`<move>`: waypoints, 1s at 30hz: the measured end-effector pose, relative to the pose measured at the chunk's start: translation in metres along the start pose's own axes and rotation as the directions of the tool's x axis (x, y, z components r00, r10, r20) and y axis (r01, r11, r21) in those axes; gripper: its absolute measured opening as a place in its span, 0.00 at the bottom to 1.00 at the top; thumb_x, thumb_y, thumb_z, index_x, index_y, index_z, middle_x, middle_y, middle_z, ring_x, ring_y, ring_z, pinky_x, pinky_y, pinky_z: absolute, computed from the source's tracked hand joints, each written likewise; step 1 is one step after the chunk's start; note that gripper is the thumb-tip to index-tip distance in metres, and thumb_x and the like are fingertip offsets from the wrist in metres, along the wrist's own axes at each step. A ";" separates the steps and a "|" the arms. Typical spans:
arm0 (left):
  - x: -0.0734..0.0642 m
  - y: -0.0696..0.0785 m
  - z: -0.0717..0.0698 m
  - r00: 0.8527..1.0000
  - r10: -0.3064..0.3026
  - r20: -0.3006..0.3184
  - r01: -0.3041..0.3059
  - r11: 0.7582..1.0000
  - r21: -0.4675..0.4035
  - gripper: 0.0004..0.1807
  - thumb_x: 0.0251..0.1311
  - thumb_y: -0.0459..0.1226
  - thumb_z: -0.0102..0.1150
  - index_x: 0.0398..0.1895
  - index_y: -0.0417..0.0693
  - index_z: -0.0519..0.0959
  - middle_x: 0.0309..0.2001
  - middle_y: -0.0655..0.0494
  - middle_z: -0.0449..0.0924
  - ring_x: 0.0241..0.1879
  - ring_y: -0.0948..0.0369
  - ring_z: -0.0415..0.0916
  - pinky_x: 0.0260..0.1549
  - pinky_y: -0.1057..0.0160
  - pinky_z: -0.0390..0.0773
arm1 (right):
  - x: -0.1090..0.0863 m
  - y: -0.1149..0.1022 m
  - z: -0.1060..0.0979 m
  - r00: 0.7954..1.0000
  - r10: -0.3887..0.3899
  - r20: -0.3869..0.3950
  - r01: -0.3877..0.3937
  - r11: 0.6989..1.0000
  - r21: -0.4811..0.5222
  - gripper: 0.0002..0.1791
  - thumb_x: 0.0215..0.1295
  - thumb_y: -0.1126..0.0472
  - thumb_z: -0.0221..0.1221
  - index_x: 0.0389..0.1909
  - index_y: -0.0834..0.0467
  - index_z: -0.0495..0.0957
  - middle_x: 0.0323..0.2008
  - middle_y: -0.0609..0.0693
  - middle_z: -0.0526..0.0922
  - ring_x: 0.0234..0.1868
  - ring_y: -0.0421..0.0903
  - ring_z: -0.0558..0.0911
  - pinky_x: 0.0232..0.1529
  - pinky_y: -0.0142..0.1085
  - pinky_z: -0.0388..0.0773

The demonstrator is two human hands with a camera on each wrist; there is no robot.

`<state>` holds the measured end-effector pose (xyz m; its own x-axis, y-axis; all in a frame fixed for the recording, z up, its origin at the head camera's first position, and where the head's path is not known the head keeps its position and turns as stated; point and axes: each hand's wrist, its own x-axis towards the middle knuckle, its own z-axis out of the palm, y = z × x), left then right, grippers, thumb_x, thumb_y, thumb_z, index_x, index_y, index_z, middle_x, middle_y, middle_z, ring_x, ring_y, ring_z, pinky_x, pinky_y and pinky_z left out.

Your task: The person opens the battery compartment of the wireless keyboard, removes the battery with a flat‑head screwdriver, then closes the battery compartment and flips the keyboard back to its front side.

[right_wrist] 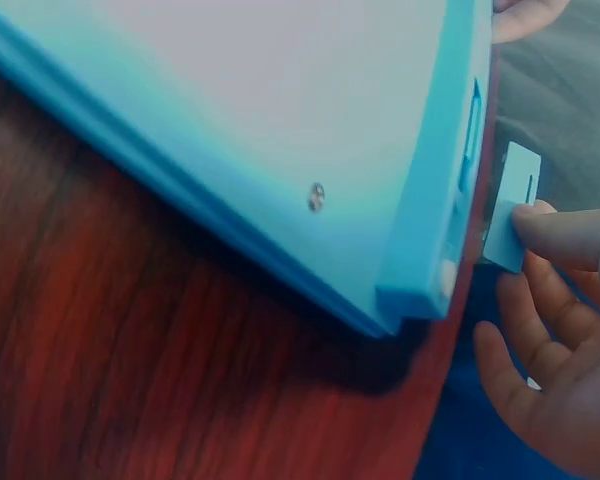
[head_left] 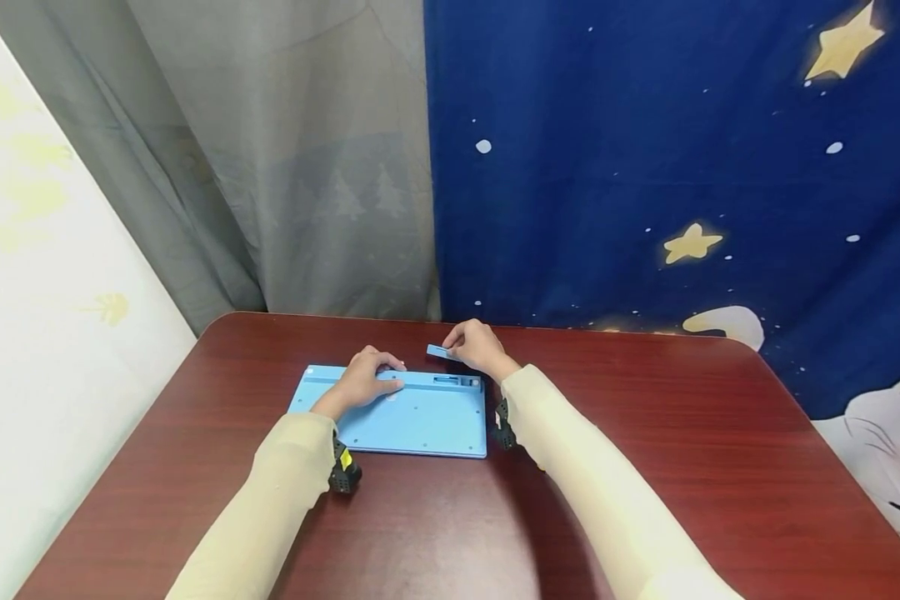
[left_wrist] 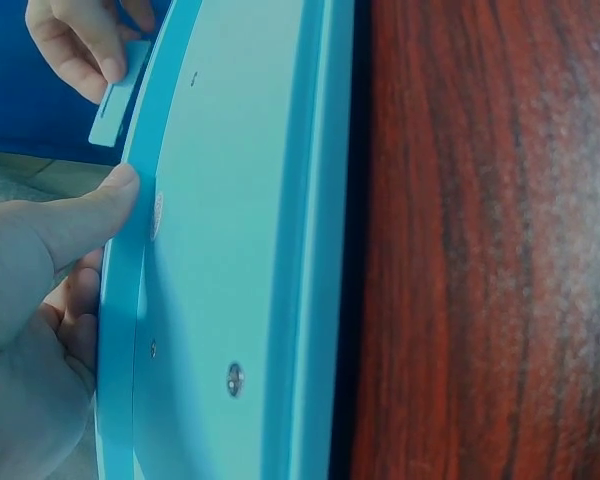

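Note:
A light blue keyboard (head_left: 420, 427) lies face down on the table, its underside dotted with small screws. Along its far edge runs a raised ridge, with an uncovered battery compartment (head_left: 448, 381) near the right end. My left hand (head_left: 360, 382) grips that far edge, thumb over the ridge and fingers behind it. Just beyond the keyboard's far right corner, my right hand (head_left: 478, 347) pinches a small blue battery cover (right_wrist: 511, 205) between thumb and fingers. The cover has a narrow slot and is held apart from the keyboard.
The reddish-brown wooden table (head_left: 682, 467) has rounded far corners. Grey curtain (head_left: 330, 167) and blue star-patterned curtain (head_left: 570, 167) hang right behind its far edge. A pale wall (head_left: 60, 292) stands at the left.

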<state>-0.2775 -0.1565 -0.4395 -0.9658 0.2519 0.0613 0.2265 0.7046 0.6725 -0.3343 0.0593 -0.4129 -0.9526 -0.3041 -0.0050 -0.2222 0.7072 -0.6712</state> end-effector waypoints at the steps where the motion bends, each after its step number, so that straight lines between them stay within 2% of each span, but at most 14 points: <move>1: 0.000 -0.001 0.000 1.000 -0.001 0.001 0.001 1.000 -0.001 0.12 0.54 0.35 0.63 0.42 0.43 0.80 0.42 0.47 0.70 0.44 0.53 0.64 0.40 0.55 0.70 | -0.001 0.000 -0.001 1.000 -0.004 -0.002 0.004 1.000 -0.002 0.02 0.56 0.67 0.62 0.30 0.58 0.83 0.28 0.47 0.80 0.30 0.43 0.77 0.33 0.35 0.74; 9: -0.002 -0.003 -0.002 1.000 0.007 0.010 -0.007 1.000 -0.008 0.12 0.54 0.35 0.63 0.42 0.43 0.80 0.42 0.47 0.71 0.44 0.53 0.64 0.41 0.55 0.69 | -0.010 0.001 -0.009 0.996 -0.075 0.043 0.074 0.997 0.031 0.02 0.56 0.69 0.62 0.29 0.61 0.82 0.28 0.50 0.80 0.28 0.44 0.76 0.33 0.34 0.75; 21: -0.002 -0.003 -0.004 1.000 0.024 0.007 -0.023 1.000 -0.010 0.12 0.54 0.35 0.63 0.42 0.43 0.80 0.42 0.47 0.70 0.43 0.53 0.64 0.40 0.55 0.69 | -0.024 0.005 -0.017 0.971 -0.161 0.175 0.169 0.985 -0.027 0.03 0.53 0.71 0.63 0.29 0.62 0.82 0.27 0.51 0.82 0.27 0.42 0.77 0.30 0.31 0.74; 30: -0.002 0.001 -0.003 0.999 0.033 0.008 -0.033 0.999 -0.011 0.11 0.54 0.34 0.63 0.41 0.43 0.80 0.41 0.47 0.70 0.43 0.53 0.64 0.40 0.56 0.68 | -0.029 0.004 -0.018 0.955 -0.165 0.247 0.176 0.984 -0.026 0.03 0.52 0.72 0.63 0.29 0.63 0.82 0.28 0.51 0.82 0.28 0.40 0.78 0.31 0.30 0.74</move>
<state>-0.2759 -0.1580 -0.4369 -0.9567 0.2804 0.0778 0.2569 0.6885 0.6782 -0.3112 0.0827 -0.4024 -0.8217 -0.5646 -0.0776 -0.3919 0.6586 -0.6424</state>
